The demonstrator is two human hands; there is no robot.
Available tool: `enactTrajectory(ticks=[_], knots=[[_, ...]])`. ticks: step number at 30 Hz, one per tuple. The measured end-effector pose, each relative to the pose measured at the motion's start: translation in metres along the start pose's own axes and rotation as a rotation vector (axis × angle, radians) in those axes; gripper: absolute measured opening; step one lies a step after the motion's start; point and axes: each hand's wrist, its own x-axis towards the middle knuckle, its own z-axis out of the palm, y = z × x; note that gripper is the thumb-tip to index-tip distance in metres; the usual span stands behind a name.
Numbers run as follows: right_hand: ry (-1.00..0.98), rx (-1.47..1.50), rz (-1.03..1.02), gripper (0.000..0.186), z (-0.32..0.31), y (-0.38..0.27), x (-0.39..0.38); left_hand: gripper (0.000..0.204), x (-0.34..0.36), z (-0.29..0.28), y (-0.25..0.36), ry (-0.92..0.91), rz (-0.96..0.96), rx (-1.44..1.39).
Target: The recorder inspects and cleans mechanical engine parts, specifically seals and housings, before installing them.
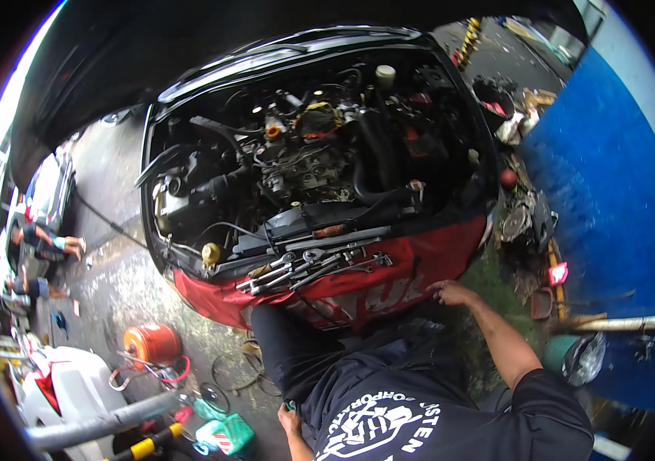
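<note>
My right hand (452,293) is beside the right part of a red cover (450,250) draped over the car's front. Its index finger stretches toward the cloth; whether it touches cannot be told. Low by my thigh, my left hand (290,421) is curled, with a small greenish bit at its top that I cannot make out. Ratchets and wrenches (312,261) lie in a row across the cover's top edge, in front of me. Beyond them is the open engine bay, with the exposed engine (308,173), a black hose (377,146) and an orange cap (273,132).
The raised hood (127,61) hangs overhead. A blue wall (604,192) stands at right, with car parts (519,223) along its foot. An orange tank (152,344) and a metal pipe (104,421) are at lower left. Two people (39,238) sit far left.
</note>
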Motion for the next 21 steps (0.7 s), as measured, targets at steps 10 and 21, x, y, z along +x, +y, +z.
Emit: enactTrajectory(ticks=[10, 21], knots=[[0.190, 1.267, 0.399, 0.030, 0.169, -0.004, -0.035, 0.045, 0.059, -0.070, 0.047, -0.023, 0.252, 0.314], [0.124, 0.264, 0.319, 0.030, 0.374, -0.008, -0.105, 0.046, 0.093, -0.078, 0.150, -0.417, 0.257, 0.252]])
